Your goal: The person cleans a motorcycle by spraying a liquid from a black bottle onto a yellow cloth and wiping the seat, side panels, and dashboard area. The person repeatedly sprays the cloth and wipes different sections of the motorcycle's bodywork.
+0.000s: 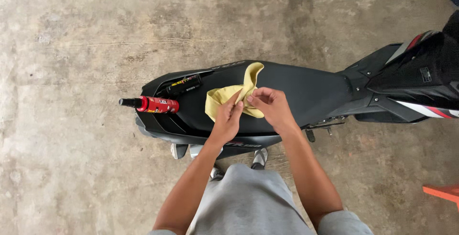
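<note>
Both bare forearms reach forward from the bottom of the view and converge over the motorcycle seat (296, 89). The left hand (228, 117) lies palm down at the seat's near side, fingers curled, its fingertips (237, 102) pinched shut. The right hand (270, 105) sits just beside it, almost touching, wrist bent inward, thumb and fingers pinched together toward the left hand. Grey sleeves cover the upper arms.

Soft, even daylight fills the scene, with only a faint shadow on the concrete floor (95, 39) below the motorcycle seat (296, 89) under the fingers (237, 106), mild sheen on that seat, sharp focus throughout, slight wide-angle stretching toward the edges.
</note>
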